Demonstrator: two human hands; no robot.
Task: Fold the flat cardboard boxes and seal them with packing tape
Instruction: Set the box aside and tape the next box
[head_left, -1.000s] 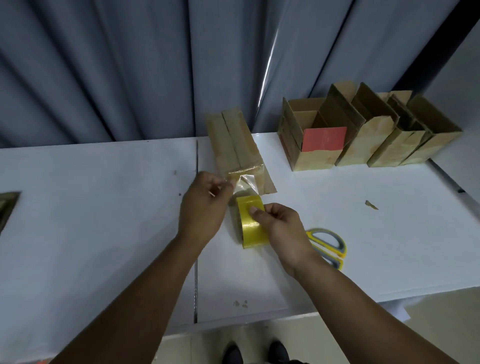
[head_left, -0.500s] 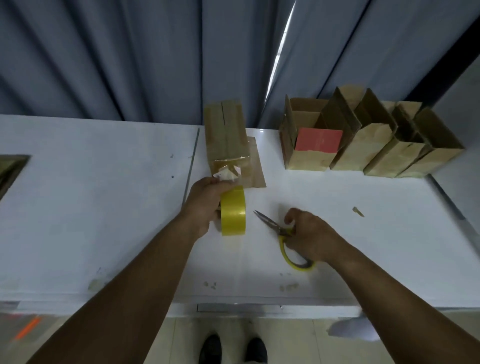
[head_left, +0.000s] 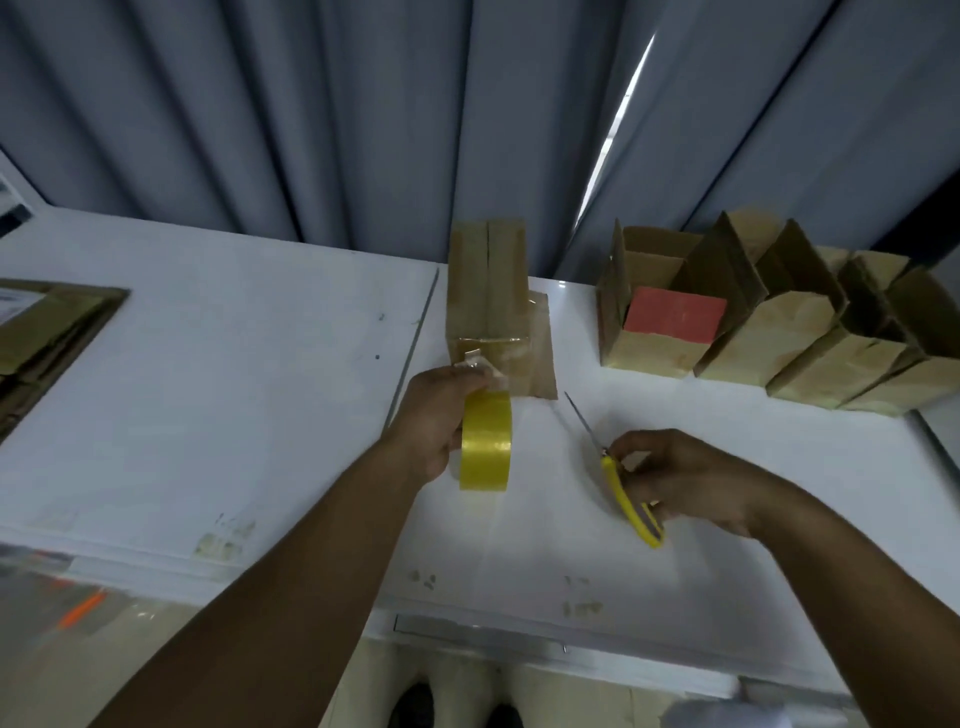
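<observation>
A folded cardboard box (head_left: 488, 291) stands on the white table (head_left: 234, 374), a strip of clear tape stuck over its near end. My left hand (head_left: 436, 421) grips the yellow tape roll (head_left: 485, 447) just in front of the box, and the tape still runs from roll to box. My right hand (head_left: 675, 473) holds the yellow-handled scissors (head_left: 626, 493) to the right of the roll. Their blades point up and left toward the box.
Several folded open boxes (head_left: 779, 332) stand in a row at the back right, one with a red panel (head_left: 675, 314). Flat cardboard (head_left: 47, 332) lies at the left edge. Grey curtains hang behind the table. Feet show below the near edge.
My right hand let go of the tape roll, picked up the scissors and lifted them toward the box. My left hand took over the roll and keeps the tape taut.
</observation>
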